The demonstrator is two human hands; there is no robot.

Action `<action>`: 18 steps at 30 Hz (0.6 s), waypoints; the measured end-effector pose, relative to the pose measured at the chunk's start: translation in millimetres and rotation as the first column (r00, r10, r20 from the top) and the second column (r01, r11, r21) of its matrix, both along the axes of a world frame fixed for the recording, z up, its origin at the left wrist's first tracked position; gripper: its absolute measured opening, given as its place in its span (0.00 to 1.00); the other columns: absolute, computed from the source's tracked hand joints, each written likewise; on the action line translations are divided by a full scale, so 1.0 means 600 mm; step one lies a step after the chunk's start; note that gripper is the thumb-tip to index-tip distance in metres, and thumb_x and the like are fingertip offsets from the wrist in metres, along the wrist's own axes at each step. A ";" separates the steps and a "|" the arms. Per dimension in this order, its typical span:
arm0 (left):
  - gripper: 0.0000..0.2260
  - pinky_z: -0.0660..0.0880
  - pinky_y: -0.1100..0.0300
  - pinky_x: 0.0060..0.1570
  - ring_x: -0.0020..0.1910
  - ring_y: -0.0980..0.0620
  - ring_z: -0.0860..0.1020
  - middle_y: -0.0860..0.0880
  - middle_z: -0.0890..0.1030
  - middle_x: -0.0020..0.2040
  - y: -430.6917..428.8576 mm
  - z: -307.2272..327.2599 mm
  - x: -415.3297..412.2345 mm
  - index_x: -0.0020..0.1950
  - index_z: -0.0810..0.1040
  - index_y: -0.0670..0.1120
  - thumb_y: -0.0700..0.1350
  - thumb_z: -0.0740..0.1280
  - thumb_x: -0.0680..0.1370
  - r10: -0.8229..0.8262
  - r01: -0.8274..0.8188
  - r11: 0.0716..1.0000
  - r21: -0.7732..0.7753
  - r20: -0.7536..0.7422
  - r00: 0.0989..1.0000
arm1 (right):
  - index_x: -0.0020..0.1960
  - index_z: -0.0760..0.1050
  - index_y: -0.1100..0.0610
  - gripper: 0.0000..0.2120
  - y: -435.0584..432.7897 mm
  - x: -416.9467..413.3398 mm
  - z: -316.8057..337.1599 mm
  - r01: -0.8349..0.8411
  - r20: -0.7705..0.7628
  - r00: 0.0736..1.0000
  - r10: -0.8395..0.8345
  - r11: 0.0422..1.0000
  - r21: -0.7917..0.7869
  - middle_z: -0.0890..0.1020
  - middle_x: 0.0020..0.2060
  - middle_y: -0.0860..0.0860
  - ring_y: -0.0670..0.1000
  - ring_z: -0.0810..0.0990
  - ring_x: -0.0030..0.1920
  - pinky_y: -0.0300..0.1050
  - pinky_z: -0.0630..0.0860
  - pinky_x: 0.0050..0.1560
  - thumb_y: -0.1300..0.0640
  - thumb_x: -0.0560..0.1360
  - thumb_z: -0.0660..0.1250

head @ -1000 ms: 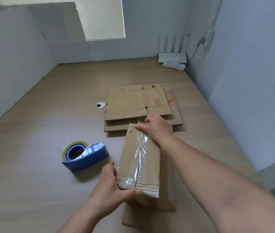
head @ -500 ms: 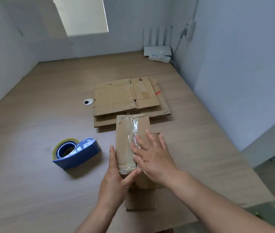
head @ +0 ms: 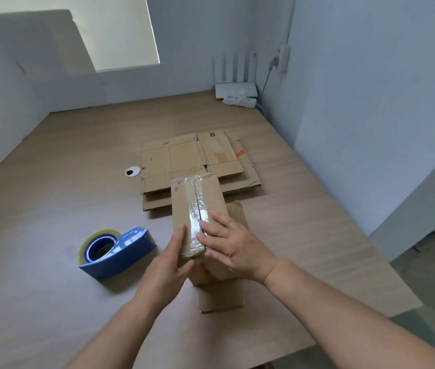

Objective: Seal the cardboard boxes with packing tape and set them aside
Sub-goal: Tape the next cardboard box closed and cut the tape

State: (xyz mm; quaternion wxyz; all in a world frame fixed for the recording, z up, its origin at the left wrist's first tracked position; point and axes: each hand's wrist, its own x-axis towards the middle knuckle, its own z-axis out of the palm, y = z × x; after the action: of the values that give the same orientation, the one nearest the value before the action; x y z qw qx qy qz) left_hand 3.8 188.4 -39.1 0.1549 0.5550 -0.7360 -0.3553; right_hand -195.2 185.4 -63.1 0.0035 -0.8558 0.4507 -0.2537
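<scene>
Matt brown cardboard of the box (head: 211, 201) under the fingertips of the left hand (head: 168, 262) and right hand (head: 233, 247), fluted edge bare at the far end. Between the two sets of fingers, glossy clear tape (head: 193, 209), wrinkled and catching light. Beyond the fingertips, flat cardboard sheets (head: 179, 161) in the same dull paper brown, edges rough and perforated. Left of the left fingers, smooth shiny blue plastic dispenser (head: 128, 251) with a glossy yellowish tape roll (head: 98, 233). Beneath all, wood-grain table (head: 51, 187), smooth with low sheen.
</scene>
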 end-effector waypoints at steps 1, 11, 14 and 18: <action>0.34 0.72 0.60 0.58 0.62 0.53 0.75 0.52 0.70 0.71 -0.005 0.003 -0.006 0.77 0.49 0.60 0.51 0.66 0.78 0.021 -0.021 1.000 -0.015 0.014 1.000 | 0.59 0.80 0.59 0.18 -0.005 0.003 -0.002 0.018 0.036 0.999 -0.016 0.999 -0.034 0.80 0.61 0.55 0.63 0.74 0.65 0.63 0.76 0.55 0.51 0.76 0.61; 0.29 0.66 0.58 0.68 0.69 0.62 0.62 0.58 0.53 0.78 -0.035 0.013 -0.004 0.71 0.50 0.72 0.66 0.59 0.73 -0.117 0.130 0.987 0.094 -0.128 0.985 | 0.52 0.83 0.47 0.16 0.025 0.001 -0.004 0.127 0.547 0.790 -0.276 0.947 0.294 0.65 0.71 0.50 0.46 0.59 0.74 0.38 0.58 0.73 0.43 0.69 0.68; 0.23 0.72 0.58 0.62 0.70 0.57 0.66 0.57 0.51 0.78 -0.035 -0.001 -0.009 0.65 0.45 0.78 0.71 0.46 0.71 -0.147 0.153 0.988 -0.034 0.135 0.980 | 0.52 0.83 0.49 0.14 0.017 -0.002 -0.019 0.159 0.455 0.862 -0.222 0.972 0.173 0.71 0.68 0.53 0.51 0.61 0.73 0.45 0.61 0.72 0.44 0.72 0.66; 0.26 0.79 0.54 0.31 0.46 0.46 0.83 0.41 0.71 0.71 -0.027 -0.033 -0.021 0.74 0.51 0.66 0.68 0.34 0.77 -0.082 0.223 0.926 -0.305 0.415 0.906 | 0.56 0.76 0.49 0.10 0.011 -0.008 -0.045 0.175 0.340 0.931 -0.136 0.981 -0.087 0.76 0.63 0.58 0.60 0.67 0.70 0.53 0.67 0.69 0.47 0.80 0.60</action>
State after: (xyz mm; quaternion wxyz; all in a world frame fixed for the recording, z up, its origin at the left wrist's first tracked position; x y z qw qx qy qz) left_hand -8.6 172.3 -58.7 0.0696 0.5192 -0.8443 -0.1127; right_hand -199.9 191.9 -90.1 0.0099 -0.7612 0.4945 -0.4194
